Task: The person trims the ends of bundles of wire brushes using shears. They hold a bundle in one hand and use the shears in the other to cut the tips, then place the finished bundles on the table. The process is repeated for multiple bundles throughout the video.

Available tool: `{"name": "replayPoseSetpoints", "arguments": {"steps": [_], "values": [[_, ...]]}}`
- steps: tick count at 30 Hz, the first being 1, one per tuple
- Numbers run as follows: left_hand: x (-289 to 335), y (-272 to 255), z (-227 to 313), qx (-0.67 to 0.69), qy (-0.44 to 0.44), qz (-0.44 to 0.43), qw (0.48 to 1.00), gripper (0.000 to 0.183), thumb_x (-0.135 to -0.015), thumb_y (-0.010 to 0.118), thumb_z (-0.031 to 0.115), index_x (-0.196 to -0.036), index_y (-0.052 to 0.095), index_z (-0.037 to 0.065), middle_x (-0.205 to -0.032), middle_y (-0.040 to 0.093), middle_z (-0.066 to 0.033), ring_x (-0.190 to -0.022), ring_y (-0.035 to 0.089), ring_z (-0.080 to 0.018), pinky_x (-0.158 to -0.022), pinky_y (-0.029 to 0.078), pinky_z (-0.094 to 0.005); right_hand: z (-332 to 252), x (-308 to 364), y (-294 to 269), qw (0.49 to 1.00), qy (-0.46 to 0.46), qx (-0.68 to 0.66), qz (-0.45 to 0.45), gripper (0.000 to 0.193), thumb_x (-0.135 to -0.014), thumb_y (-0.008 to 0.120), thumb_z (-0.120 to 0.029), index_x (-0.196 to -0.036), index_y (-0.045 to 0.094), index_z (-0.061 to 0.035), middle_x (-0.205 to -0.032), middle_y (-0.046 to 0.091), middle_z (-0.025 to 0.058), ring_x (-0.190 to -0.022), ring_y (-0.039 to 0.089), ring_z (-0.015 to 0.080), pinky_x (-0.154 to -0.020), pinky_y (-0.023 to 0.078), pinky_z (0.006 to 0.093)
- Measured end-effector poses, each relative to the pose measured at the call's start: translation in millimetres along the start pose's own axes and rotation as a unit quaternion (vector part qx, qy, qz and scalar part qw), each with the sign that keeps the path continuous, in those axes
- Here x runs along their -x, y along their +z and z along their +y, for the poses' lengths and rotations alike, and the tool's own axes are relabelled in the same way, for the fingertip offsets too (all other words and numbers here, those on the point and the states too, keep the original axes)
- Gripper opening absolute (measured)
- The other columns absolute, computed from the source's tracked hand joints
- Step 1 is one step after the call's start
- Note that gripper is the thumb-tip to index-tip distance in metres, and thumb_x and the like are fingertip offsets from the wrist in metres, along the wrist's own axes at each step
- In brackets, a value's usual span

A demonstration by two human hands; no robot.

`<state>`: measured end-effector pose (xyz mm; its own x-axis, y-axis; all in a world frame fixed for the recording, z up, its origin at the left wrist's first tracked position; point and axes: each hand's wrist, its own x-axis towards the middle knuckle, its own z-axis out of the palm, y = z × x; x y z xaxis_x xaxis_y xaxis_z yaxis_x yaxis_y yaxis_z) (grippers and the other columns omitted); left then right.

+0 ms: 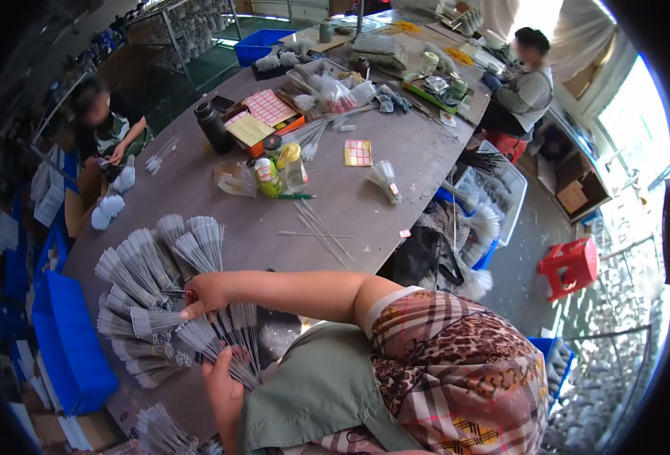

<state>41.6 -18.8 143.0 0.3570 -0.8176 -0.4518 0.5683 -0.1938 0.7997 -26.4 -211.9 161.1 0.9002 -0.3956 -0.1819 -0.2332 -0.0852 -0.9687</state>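
Grey-bristled brush bundle [197, 334] right of the blue bin [92, 390]: I see the left hand [223, 383] grasping it, but can't tell whether the right hand [204, 294] grips anything. A loosened hold could spill it among neighbouring bundles [132, 262].

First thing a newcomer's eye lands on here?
Probably the fan of pale, bristly bundles on the table at left of centre, with the right hand and left hand at its inner side. Next, the plaid-and-spotted garment filling the lower right. Then the bright colours: a red stool on the floor at right and a long blue bin at lower left.
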Motion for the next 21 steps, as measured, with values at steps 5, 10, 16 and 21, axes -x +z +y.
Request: {"name": "replayPoseSetpoints", "arguments": {"steps": [5, 10, 16, 21], "values": [[-8.0, 7.6, 7.5, -0.008, -0.002, -0.003, 1.0, 0.025, -0.082, 0.052, 0.0, -0.107, 0.047, -0.001, -0.088, 0.055, -0.0083, -0.078, 0.056, -0.0192, -0.067, 0.051, -0.0374, -2.9, -3.0, -7.7, 0.999, -0.011, 0.023, -0.027, 0.049, -0.072, 0.072, -0.044, -0.087, 0.058, 0.0004, -0.071, 0.06, 0.0072, -0.059, 0.061, 0.0168, -0.059, 0.048, 0.031], [-10.7, 1.3, 13.2, -0.021, -0.023, -0.026, 0.999, 0.023, -0.082, 0.053, 0.001, -0.106, 0.049, 0.001, -0.092, 0.053, -0.0054, -0.077, 0.055, -0.0171, -0.071, 0.051, -0.0393, -8.2, 5.0, -11.8, 1.0, -0.014, -0.001, -0.015, 0.048, -0.071, 0.073, -0.042, -0.089, 0.057, 0.0001, -0.073, 0.06, 0.0082, -0.061, 0.061, 0.0169, -0.058, 0.047, 0.0309], [-9.8, -3.6, 12.1, 0.011, 0.008, -0.088, 0.996, 0.031, -0.083, 0.057, 0.004, -0.111, 0.046, -0.001, -0.087, 0.053, -0.0057, -0.077, 0.054, -0.0189, -0.077, 0.049, -0.0444, -6.5, 5.2, -9.3, 0.999, -0.023, -0.021, -0.009, 0.048, -0.072, 0.072, -0.04, -0.091, 0.056, 0.001, -0.074, 0.06, 0.009, -0.06, 0.06, 0.0169, -0.057, 0.047, 0.0299], [1.8, -5.2, 13.8, -0.013, 0.052, -0.157, 0.986, 0.042, -0.081, 0.061, 0.003, -0.117, 0.04, -0.001, -0.087, 0.054, -0.0078, -0.078, 0.055, -0.0209, -0.082, 0.048, -0.0426, -5.3, 11.2, -8.3, 0.996, -0.062, -0.058, -0.023, 0.045, -0.073, 0.072, -0.038, -0.09, 0.055, 0.0005, -0.075, 0.059, 0.0081, -0.058, 0.06, 0.0166, -0.056, 0.048, 0.0298]]}}
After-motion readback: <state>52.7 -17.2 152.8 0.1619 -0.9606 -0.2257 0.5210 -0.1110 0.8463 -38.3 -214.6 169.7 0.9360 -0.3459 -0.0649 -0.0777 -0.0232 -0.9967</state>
